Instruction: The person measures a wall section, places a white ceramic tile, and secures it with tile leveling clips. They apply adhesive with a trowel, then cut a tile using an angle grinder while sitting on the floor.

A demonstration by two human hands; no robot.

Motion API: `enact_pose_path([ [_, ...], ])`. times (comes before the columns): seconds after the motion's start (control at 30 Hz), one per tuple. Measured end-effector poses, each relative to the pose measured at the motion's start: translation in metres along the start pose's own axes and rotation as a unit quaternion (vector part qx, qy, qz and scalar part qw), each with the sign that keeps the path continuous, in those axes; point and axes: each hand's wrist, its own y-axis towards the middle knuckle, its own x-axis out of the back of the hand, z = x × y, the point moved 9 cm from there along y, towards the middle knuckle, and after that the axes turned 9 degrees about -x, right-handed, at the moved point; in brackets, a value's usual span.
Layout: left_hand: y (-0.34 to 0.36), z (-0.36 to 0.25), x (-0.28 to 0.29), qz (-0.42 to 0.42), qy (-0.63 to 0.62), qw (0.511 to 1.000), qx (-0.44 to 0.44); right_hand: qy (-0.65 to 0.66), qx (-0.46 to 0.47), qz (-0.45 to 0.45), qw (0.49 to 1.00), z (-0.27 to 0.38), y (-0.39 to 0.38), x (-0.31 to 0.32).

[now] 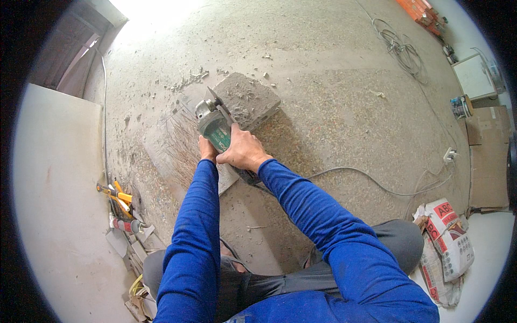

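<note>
A green angle grinder [218,133] with a silver gear head is in both my hands, over the middle of the floor. My right hand [245,149] wraps round the body from the right. My left hand [207,148] grips it from the left and below, with most of its fingers hidden behind the tool. The thin disc [214,97] stands on edge at the near left side of a rough, dusty grey block [245,97]; whether it touches is unclear. Under the grinder lies a marble-patterned tile [171,145] with brown streaks.
A grey cord [350,169] runs right to a white socket [449,156]. Tools with yellow handles [121,195] and a spray can [126,225] lie by the left wall. Bags [449,237] sit at the lower right, below a cardboard box [487,161]. Coiled cable [401,51] lies far right.
</note>
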Motion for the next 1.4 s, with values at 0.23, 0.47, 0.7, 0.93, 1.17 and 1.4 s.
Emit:
enact_pose_path([
  [0.23,-0.009,-0.013,0.000,-0.011,-0.013,1.000,0.015,0.006,0.006,-0.005,1.000,0.002,0.000,0.000],
  [0.47,-0.008,-0.007,-0.003,-0.011,-0.043,0.998,0.034,-0.001,-0.005,-0.002,1.000,0.000,0.000,-0.001],
  [0.7,-0.002,-0.007,0.002,0.004,0.058,0.998,-0.017,-0.001,-0.003,-0.003,1.000,0.000,-0.003,0.000],
  [0.93,-0.034,-0.044,-0.024,-0.020,-0.231,0.970,0.073,0.000,-0.004,0.002,1.000,-0.002,-0.006,0.000],
  [1.17,-0.035,-0.058,-0.023,-0.024,-0.148,0.987,0.055,0.001,-0.006,0.008,1.000,-0.002,-0.007,0.000],
  [1.4,-0.038,-0.051,-0.016,-0.048,-0.150,0.986,0.064,0.003,-0.010,0.012,1.000,-0.005,-0.008,-0.001],
])
